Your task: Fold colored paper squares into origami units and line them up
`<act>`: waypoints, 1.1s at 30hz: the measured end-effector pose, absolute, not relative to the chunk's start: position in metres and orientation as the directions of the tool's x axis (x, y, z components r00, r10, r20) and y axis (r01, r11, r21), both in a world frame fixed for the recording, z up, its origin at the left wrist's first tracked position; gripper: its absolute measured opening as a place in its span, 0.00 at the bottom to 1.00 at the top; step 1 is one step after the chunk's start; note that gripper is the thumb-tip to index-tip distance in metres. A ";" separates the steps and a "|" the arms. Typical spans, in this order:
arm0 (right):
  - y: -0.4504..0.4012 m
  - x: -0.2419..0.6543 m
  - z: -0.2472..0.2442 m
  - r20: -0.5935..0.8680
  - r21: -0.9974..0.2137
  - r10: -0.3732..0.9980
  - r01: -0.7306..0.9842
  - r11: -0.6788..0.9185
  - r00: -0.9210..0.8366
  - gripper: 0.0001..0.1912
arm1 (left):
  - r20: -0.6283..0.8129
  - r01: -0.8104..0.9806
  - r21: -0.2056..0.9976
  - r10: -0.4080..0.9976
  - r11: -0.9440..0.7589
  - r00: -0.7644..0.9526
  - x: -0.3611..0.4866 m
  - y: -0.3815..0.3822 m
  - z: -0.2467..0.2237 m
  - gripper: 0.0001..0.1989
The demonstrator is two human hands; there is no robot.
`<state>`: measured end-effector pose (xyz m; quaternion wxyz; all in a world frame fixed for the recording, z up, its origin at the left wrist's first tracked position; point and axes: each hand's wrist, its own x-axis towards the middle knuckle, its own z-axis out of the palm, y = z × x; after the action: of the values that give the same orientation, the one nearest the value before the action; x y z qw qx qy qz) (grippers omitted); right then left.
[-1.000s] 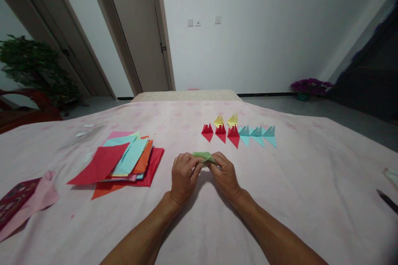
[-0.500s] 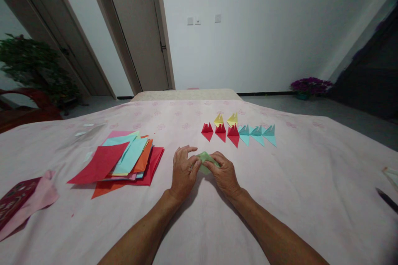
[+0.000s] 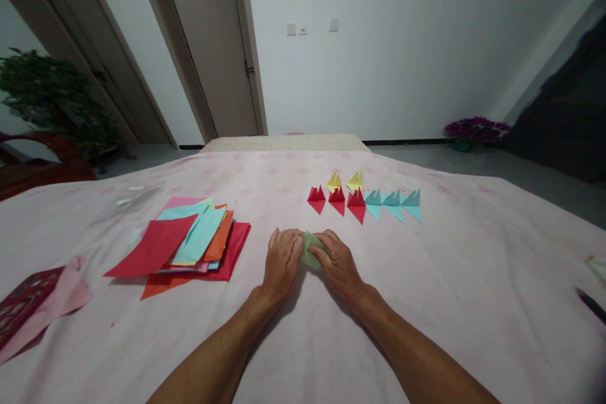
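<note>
A small piece of folded light-green paper (image 3: pixel 310 251) is held between my two hands, just above the pink tablecloth. My left hand (image 3: pixel 283 260) grips its left edge, with the fingers drawn together. On the other side, my right hand (image 3: pixel 337 263) pinches the paper between thumb and fingers. Parts of the paper are hidden behind the fingers. Beyond my hands stand folded paper cranes in rows: red ones (image 3: pixel 336 202), pale-blue ones (image 3: pixel 392 204) and two yellow ones (image 3: pixel 355 180) behind the red.
To the left lies a loose pile of coloured paper sheets (image 3: pixel 156 245). Farther left are a dark-red patterned packet (image 3: pixel 28 300) with pink paper and a clear plastic wrapper (image 3: pixel 125 205). A dark pointed object (image 3: pixel 591 304) lies at the right edge of the tablecloth (image 3: pixel 454 303).
My left fingers, raised and spread before, have closed down against the green paper. The paper has turned slightly between my hands. The cranes and the pile have not moved.
</note>
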<state>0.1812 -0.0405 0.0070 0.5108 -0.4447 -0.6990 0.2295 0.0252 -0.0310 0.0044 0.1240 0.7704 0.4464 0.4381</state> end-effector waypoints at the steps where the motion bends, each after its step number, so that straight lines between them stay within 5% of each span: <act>1: -0.040 0.181 0.007 0.514 -0.769 0.854 0.397 0.501 -0.084 0.06 | 0.563 0.580 0.583 0.798 -0.569 0.217 0.025 -0.031 0.004 0.14; 18: -0.041 0.177 0.008 0.464 -0.840 0.882 0.354 0.412 0.075 0.09 | 0.541 0.550 0.582 0.790 -0.599 0.288 0.027 -0.030 0.010 0.13; 21: -0.038 0.176 0.006 0.374 -0.919 0.904 0.218 0.330 0.208 0.12 | 0.511 0.416 0.716 0.827 -0.560 0.234 0.028 -0.031 0.012 0.13; 25: -0.035 0.178 0.003 0.232 -0.971 0.913 0.018 0.240 0.335 0.16 | 0.342 0.021 0.939 0.937 -0.344 0.066 0.034 -0.034 0.012 0.12; 28: -0.035 0.179 0.002 0.221 -0.967 0.905 -0.039 0.251 0.363 0.17 | 0.198 -0.171 0.969 0.975 -0.179 0.101 0.041 -0.038 0.009 0.23; 33: -0.038 0.178 0.002 0.288 -0.956 0.889 0.056 0.287 0.356 0.16 | 0.132 -0.174 0.979 0.984 -0.110 0.119 0.049 -0.045 0.006 0.17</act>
<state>0.1777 -0.0378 0.0021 0.6511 -0.5042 -0.4687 0.3197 0.0495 -0.0451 0.0057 0.5402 0.5176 0.3913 0.5358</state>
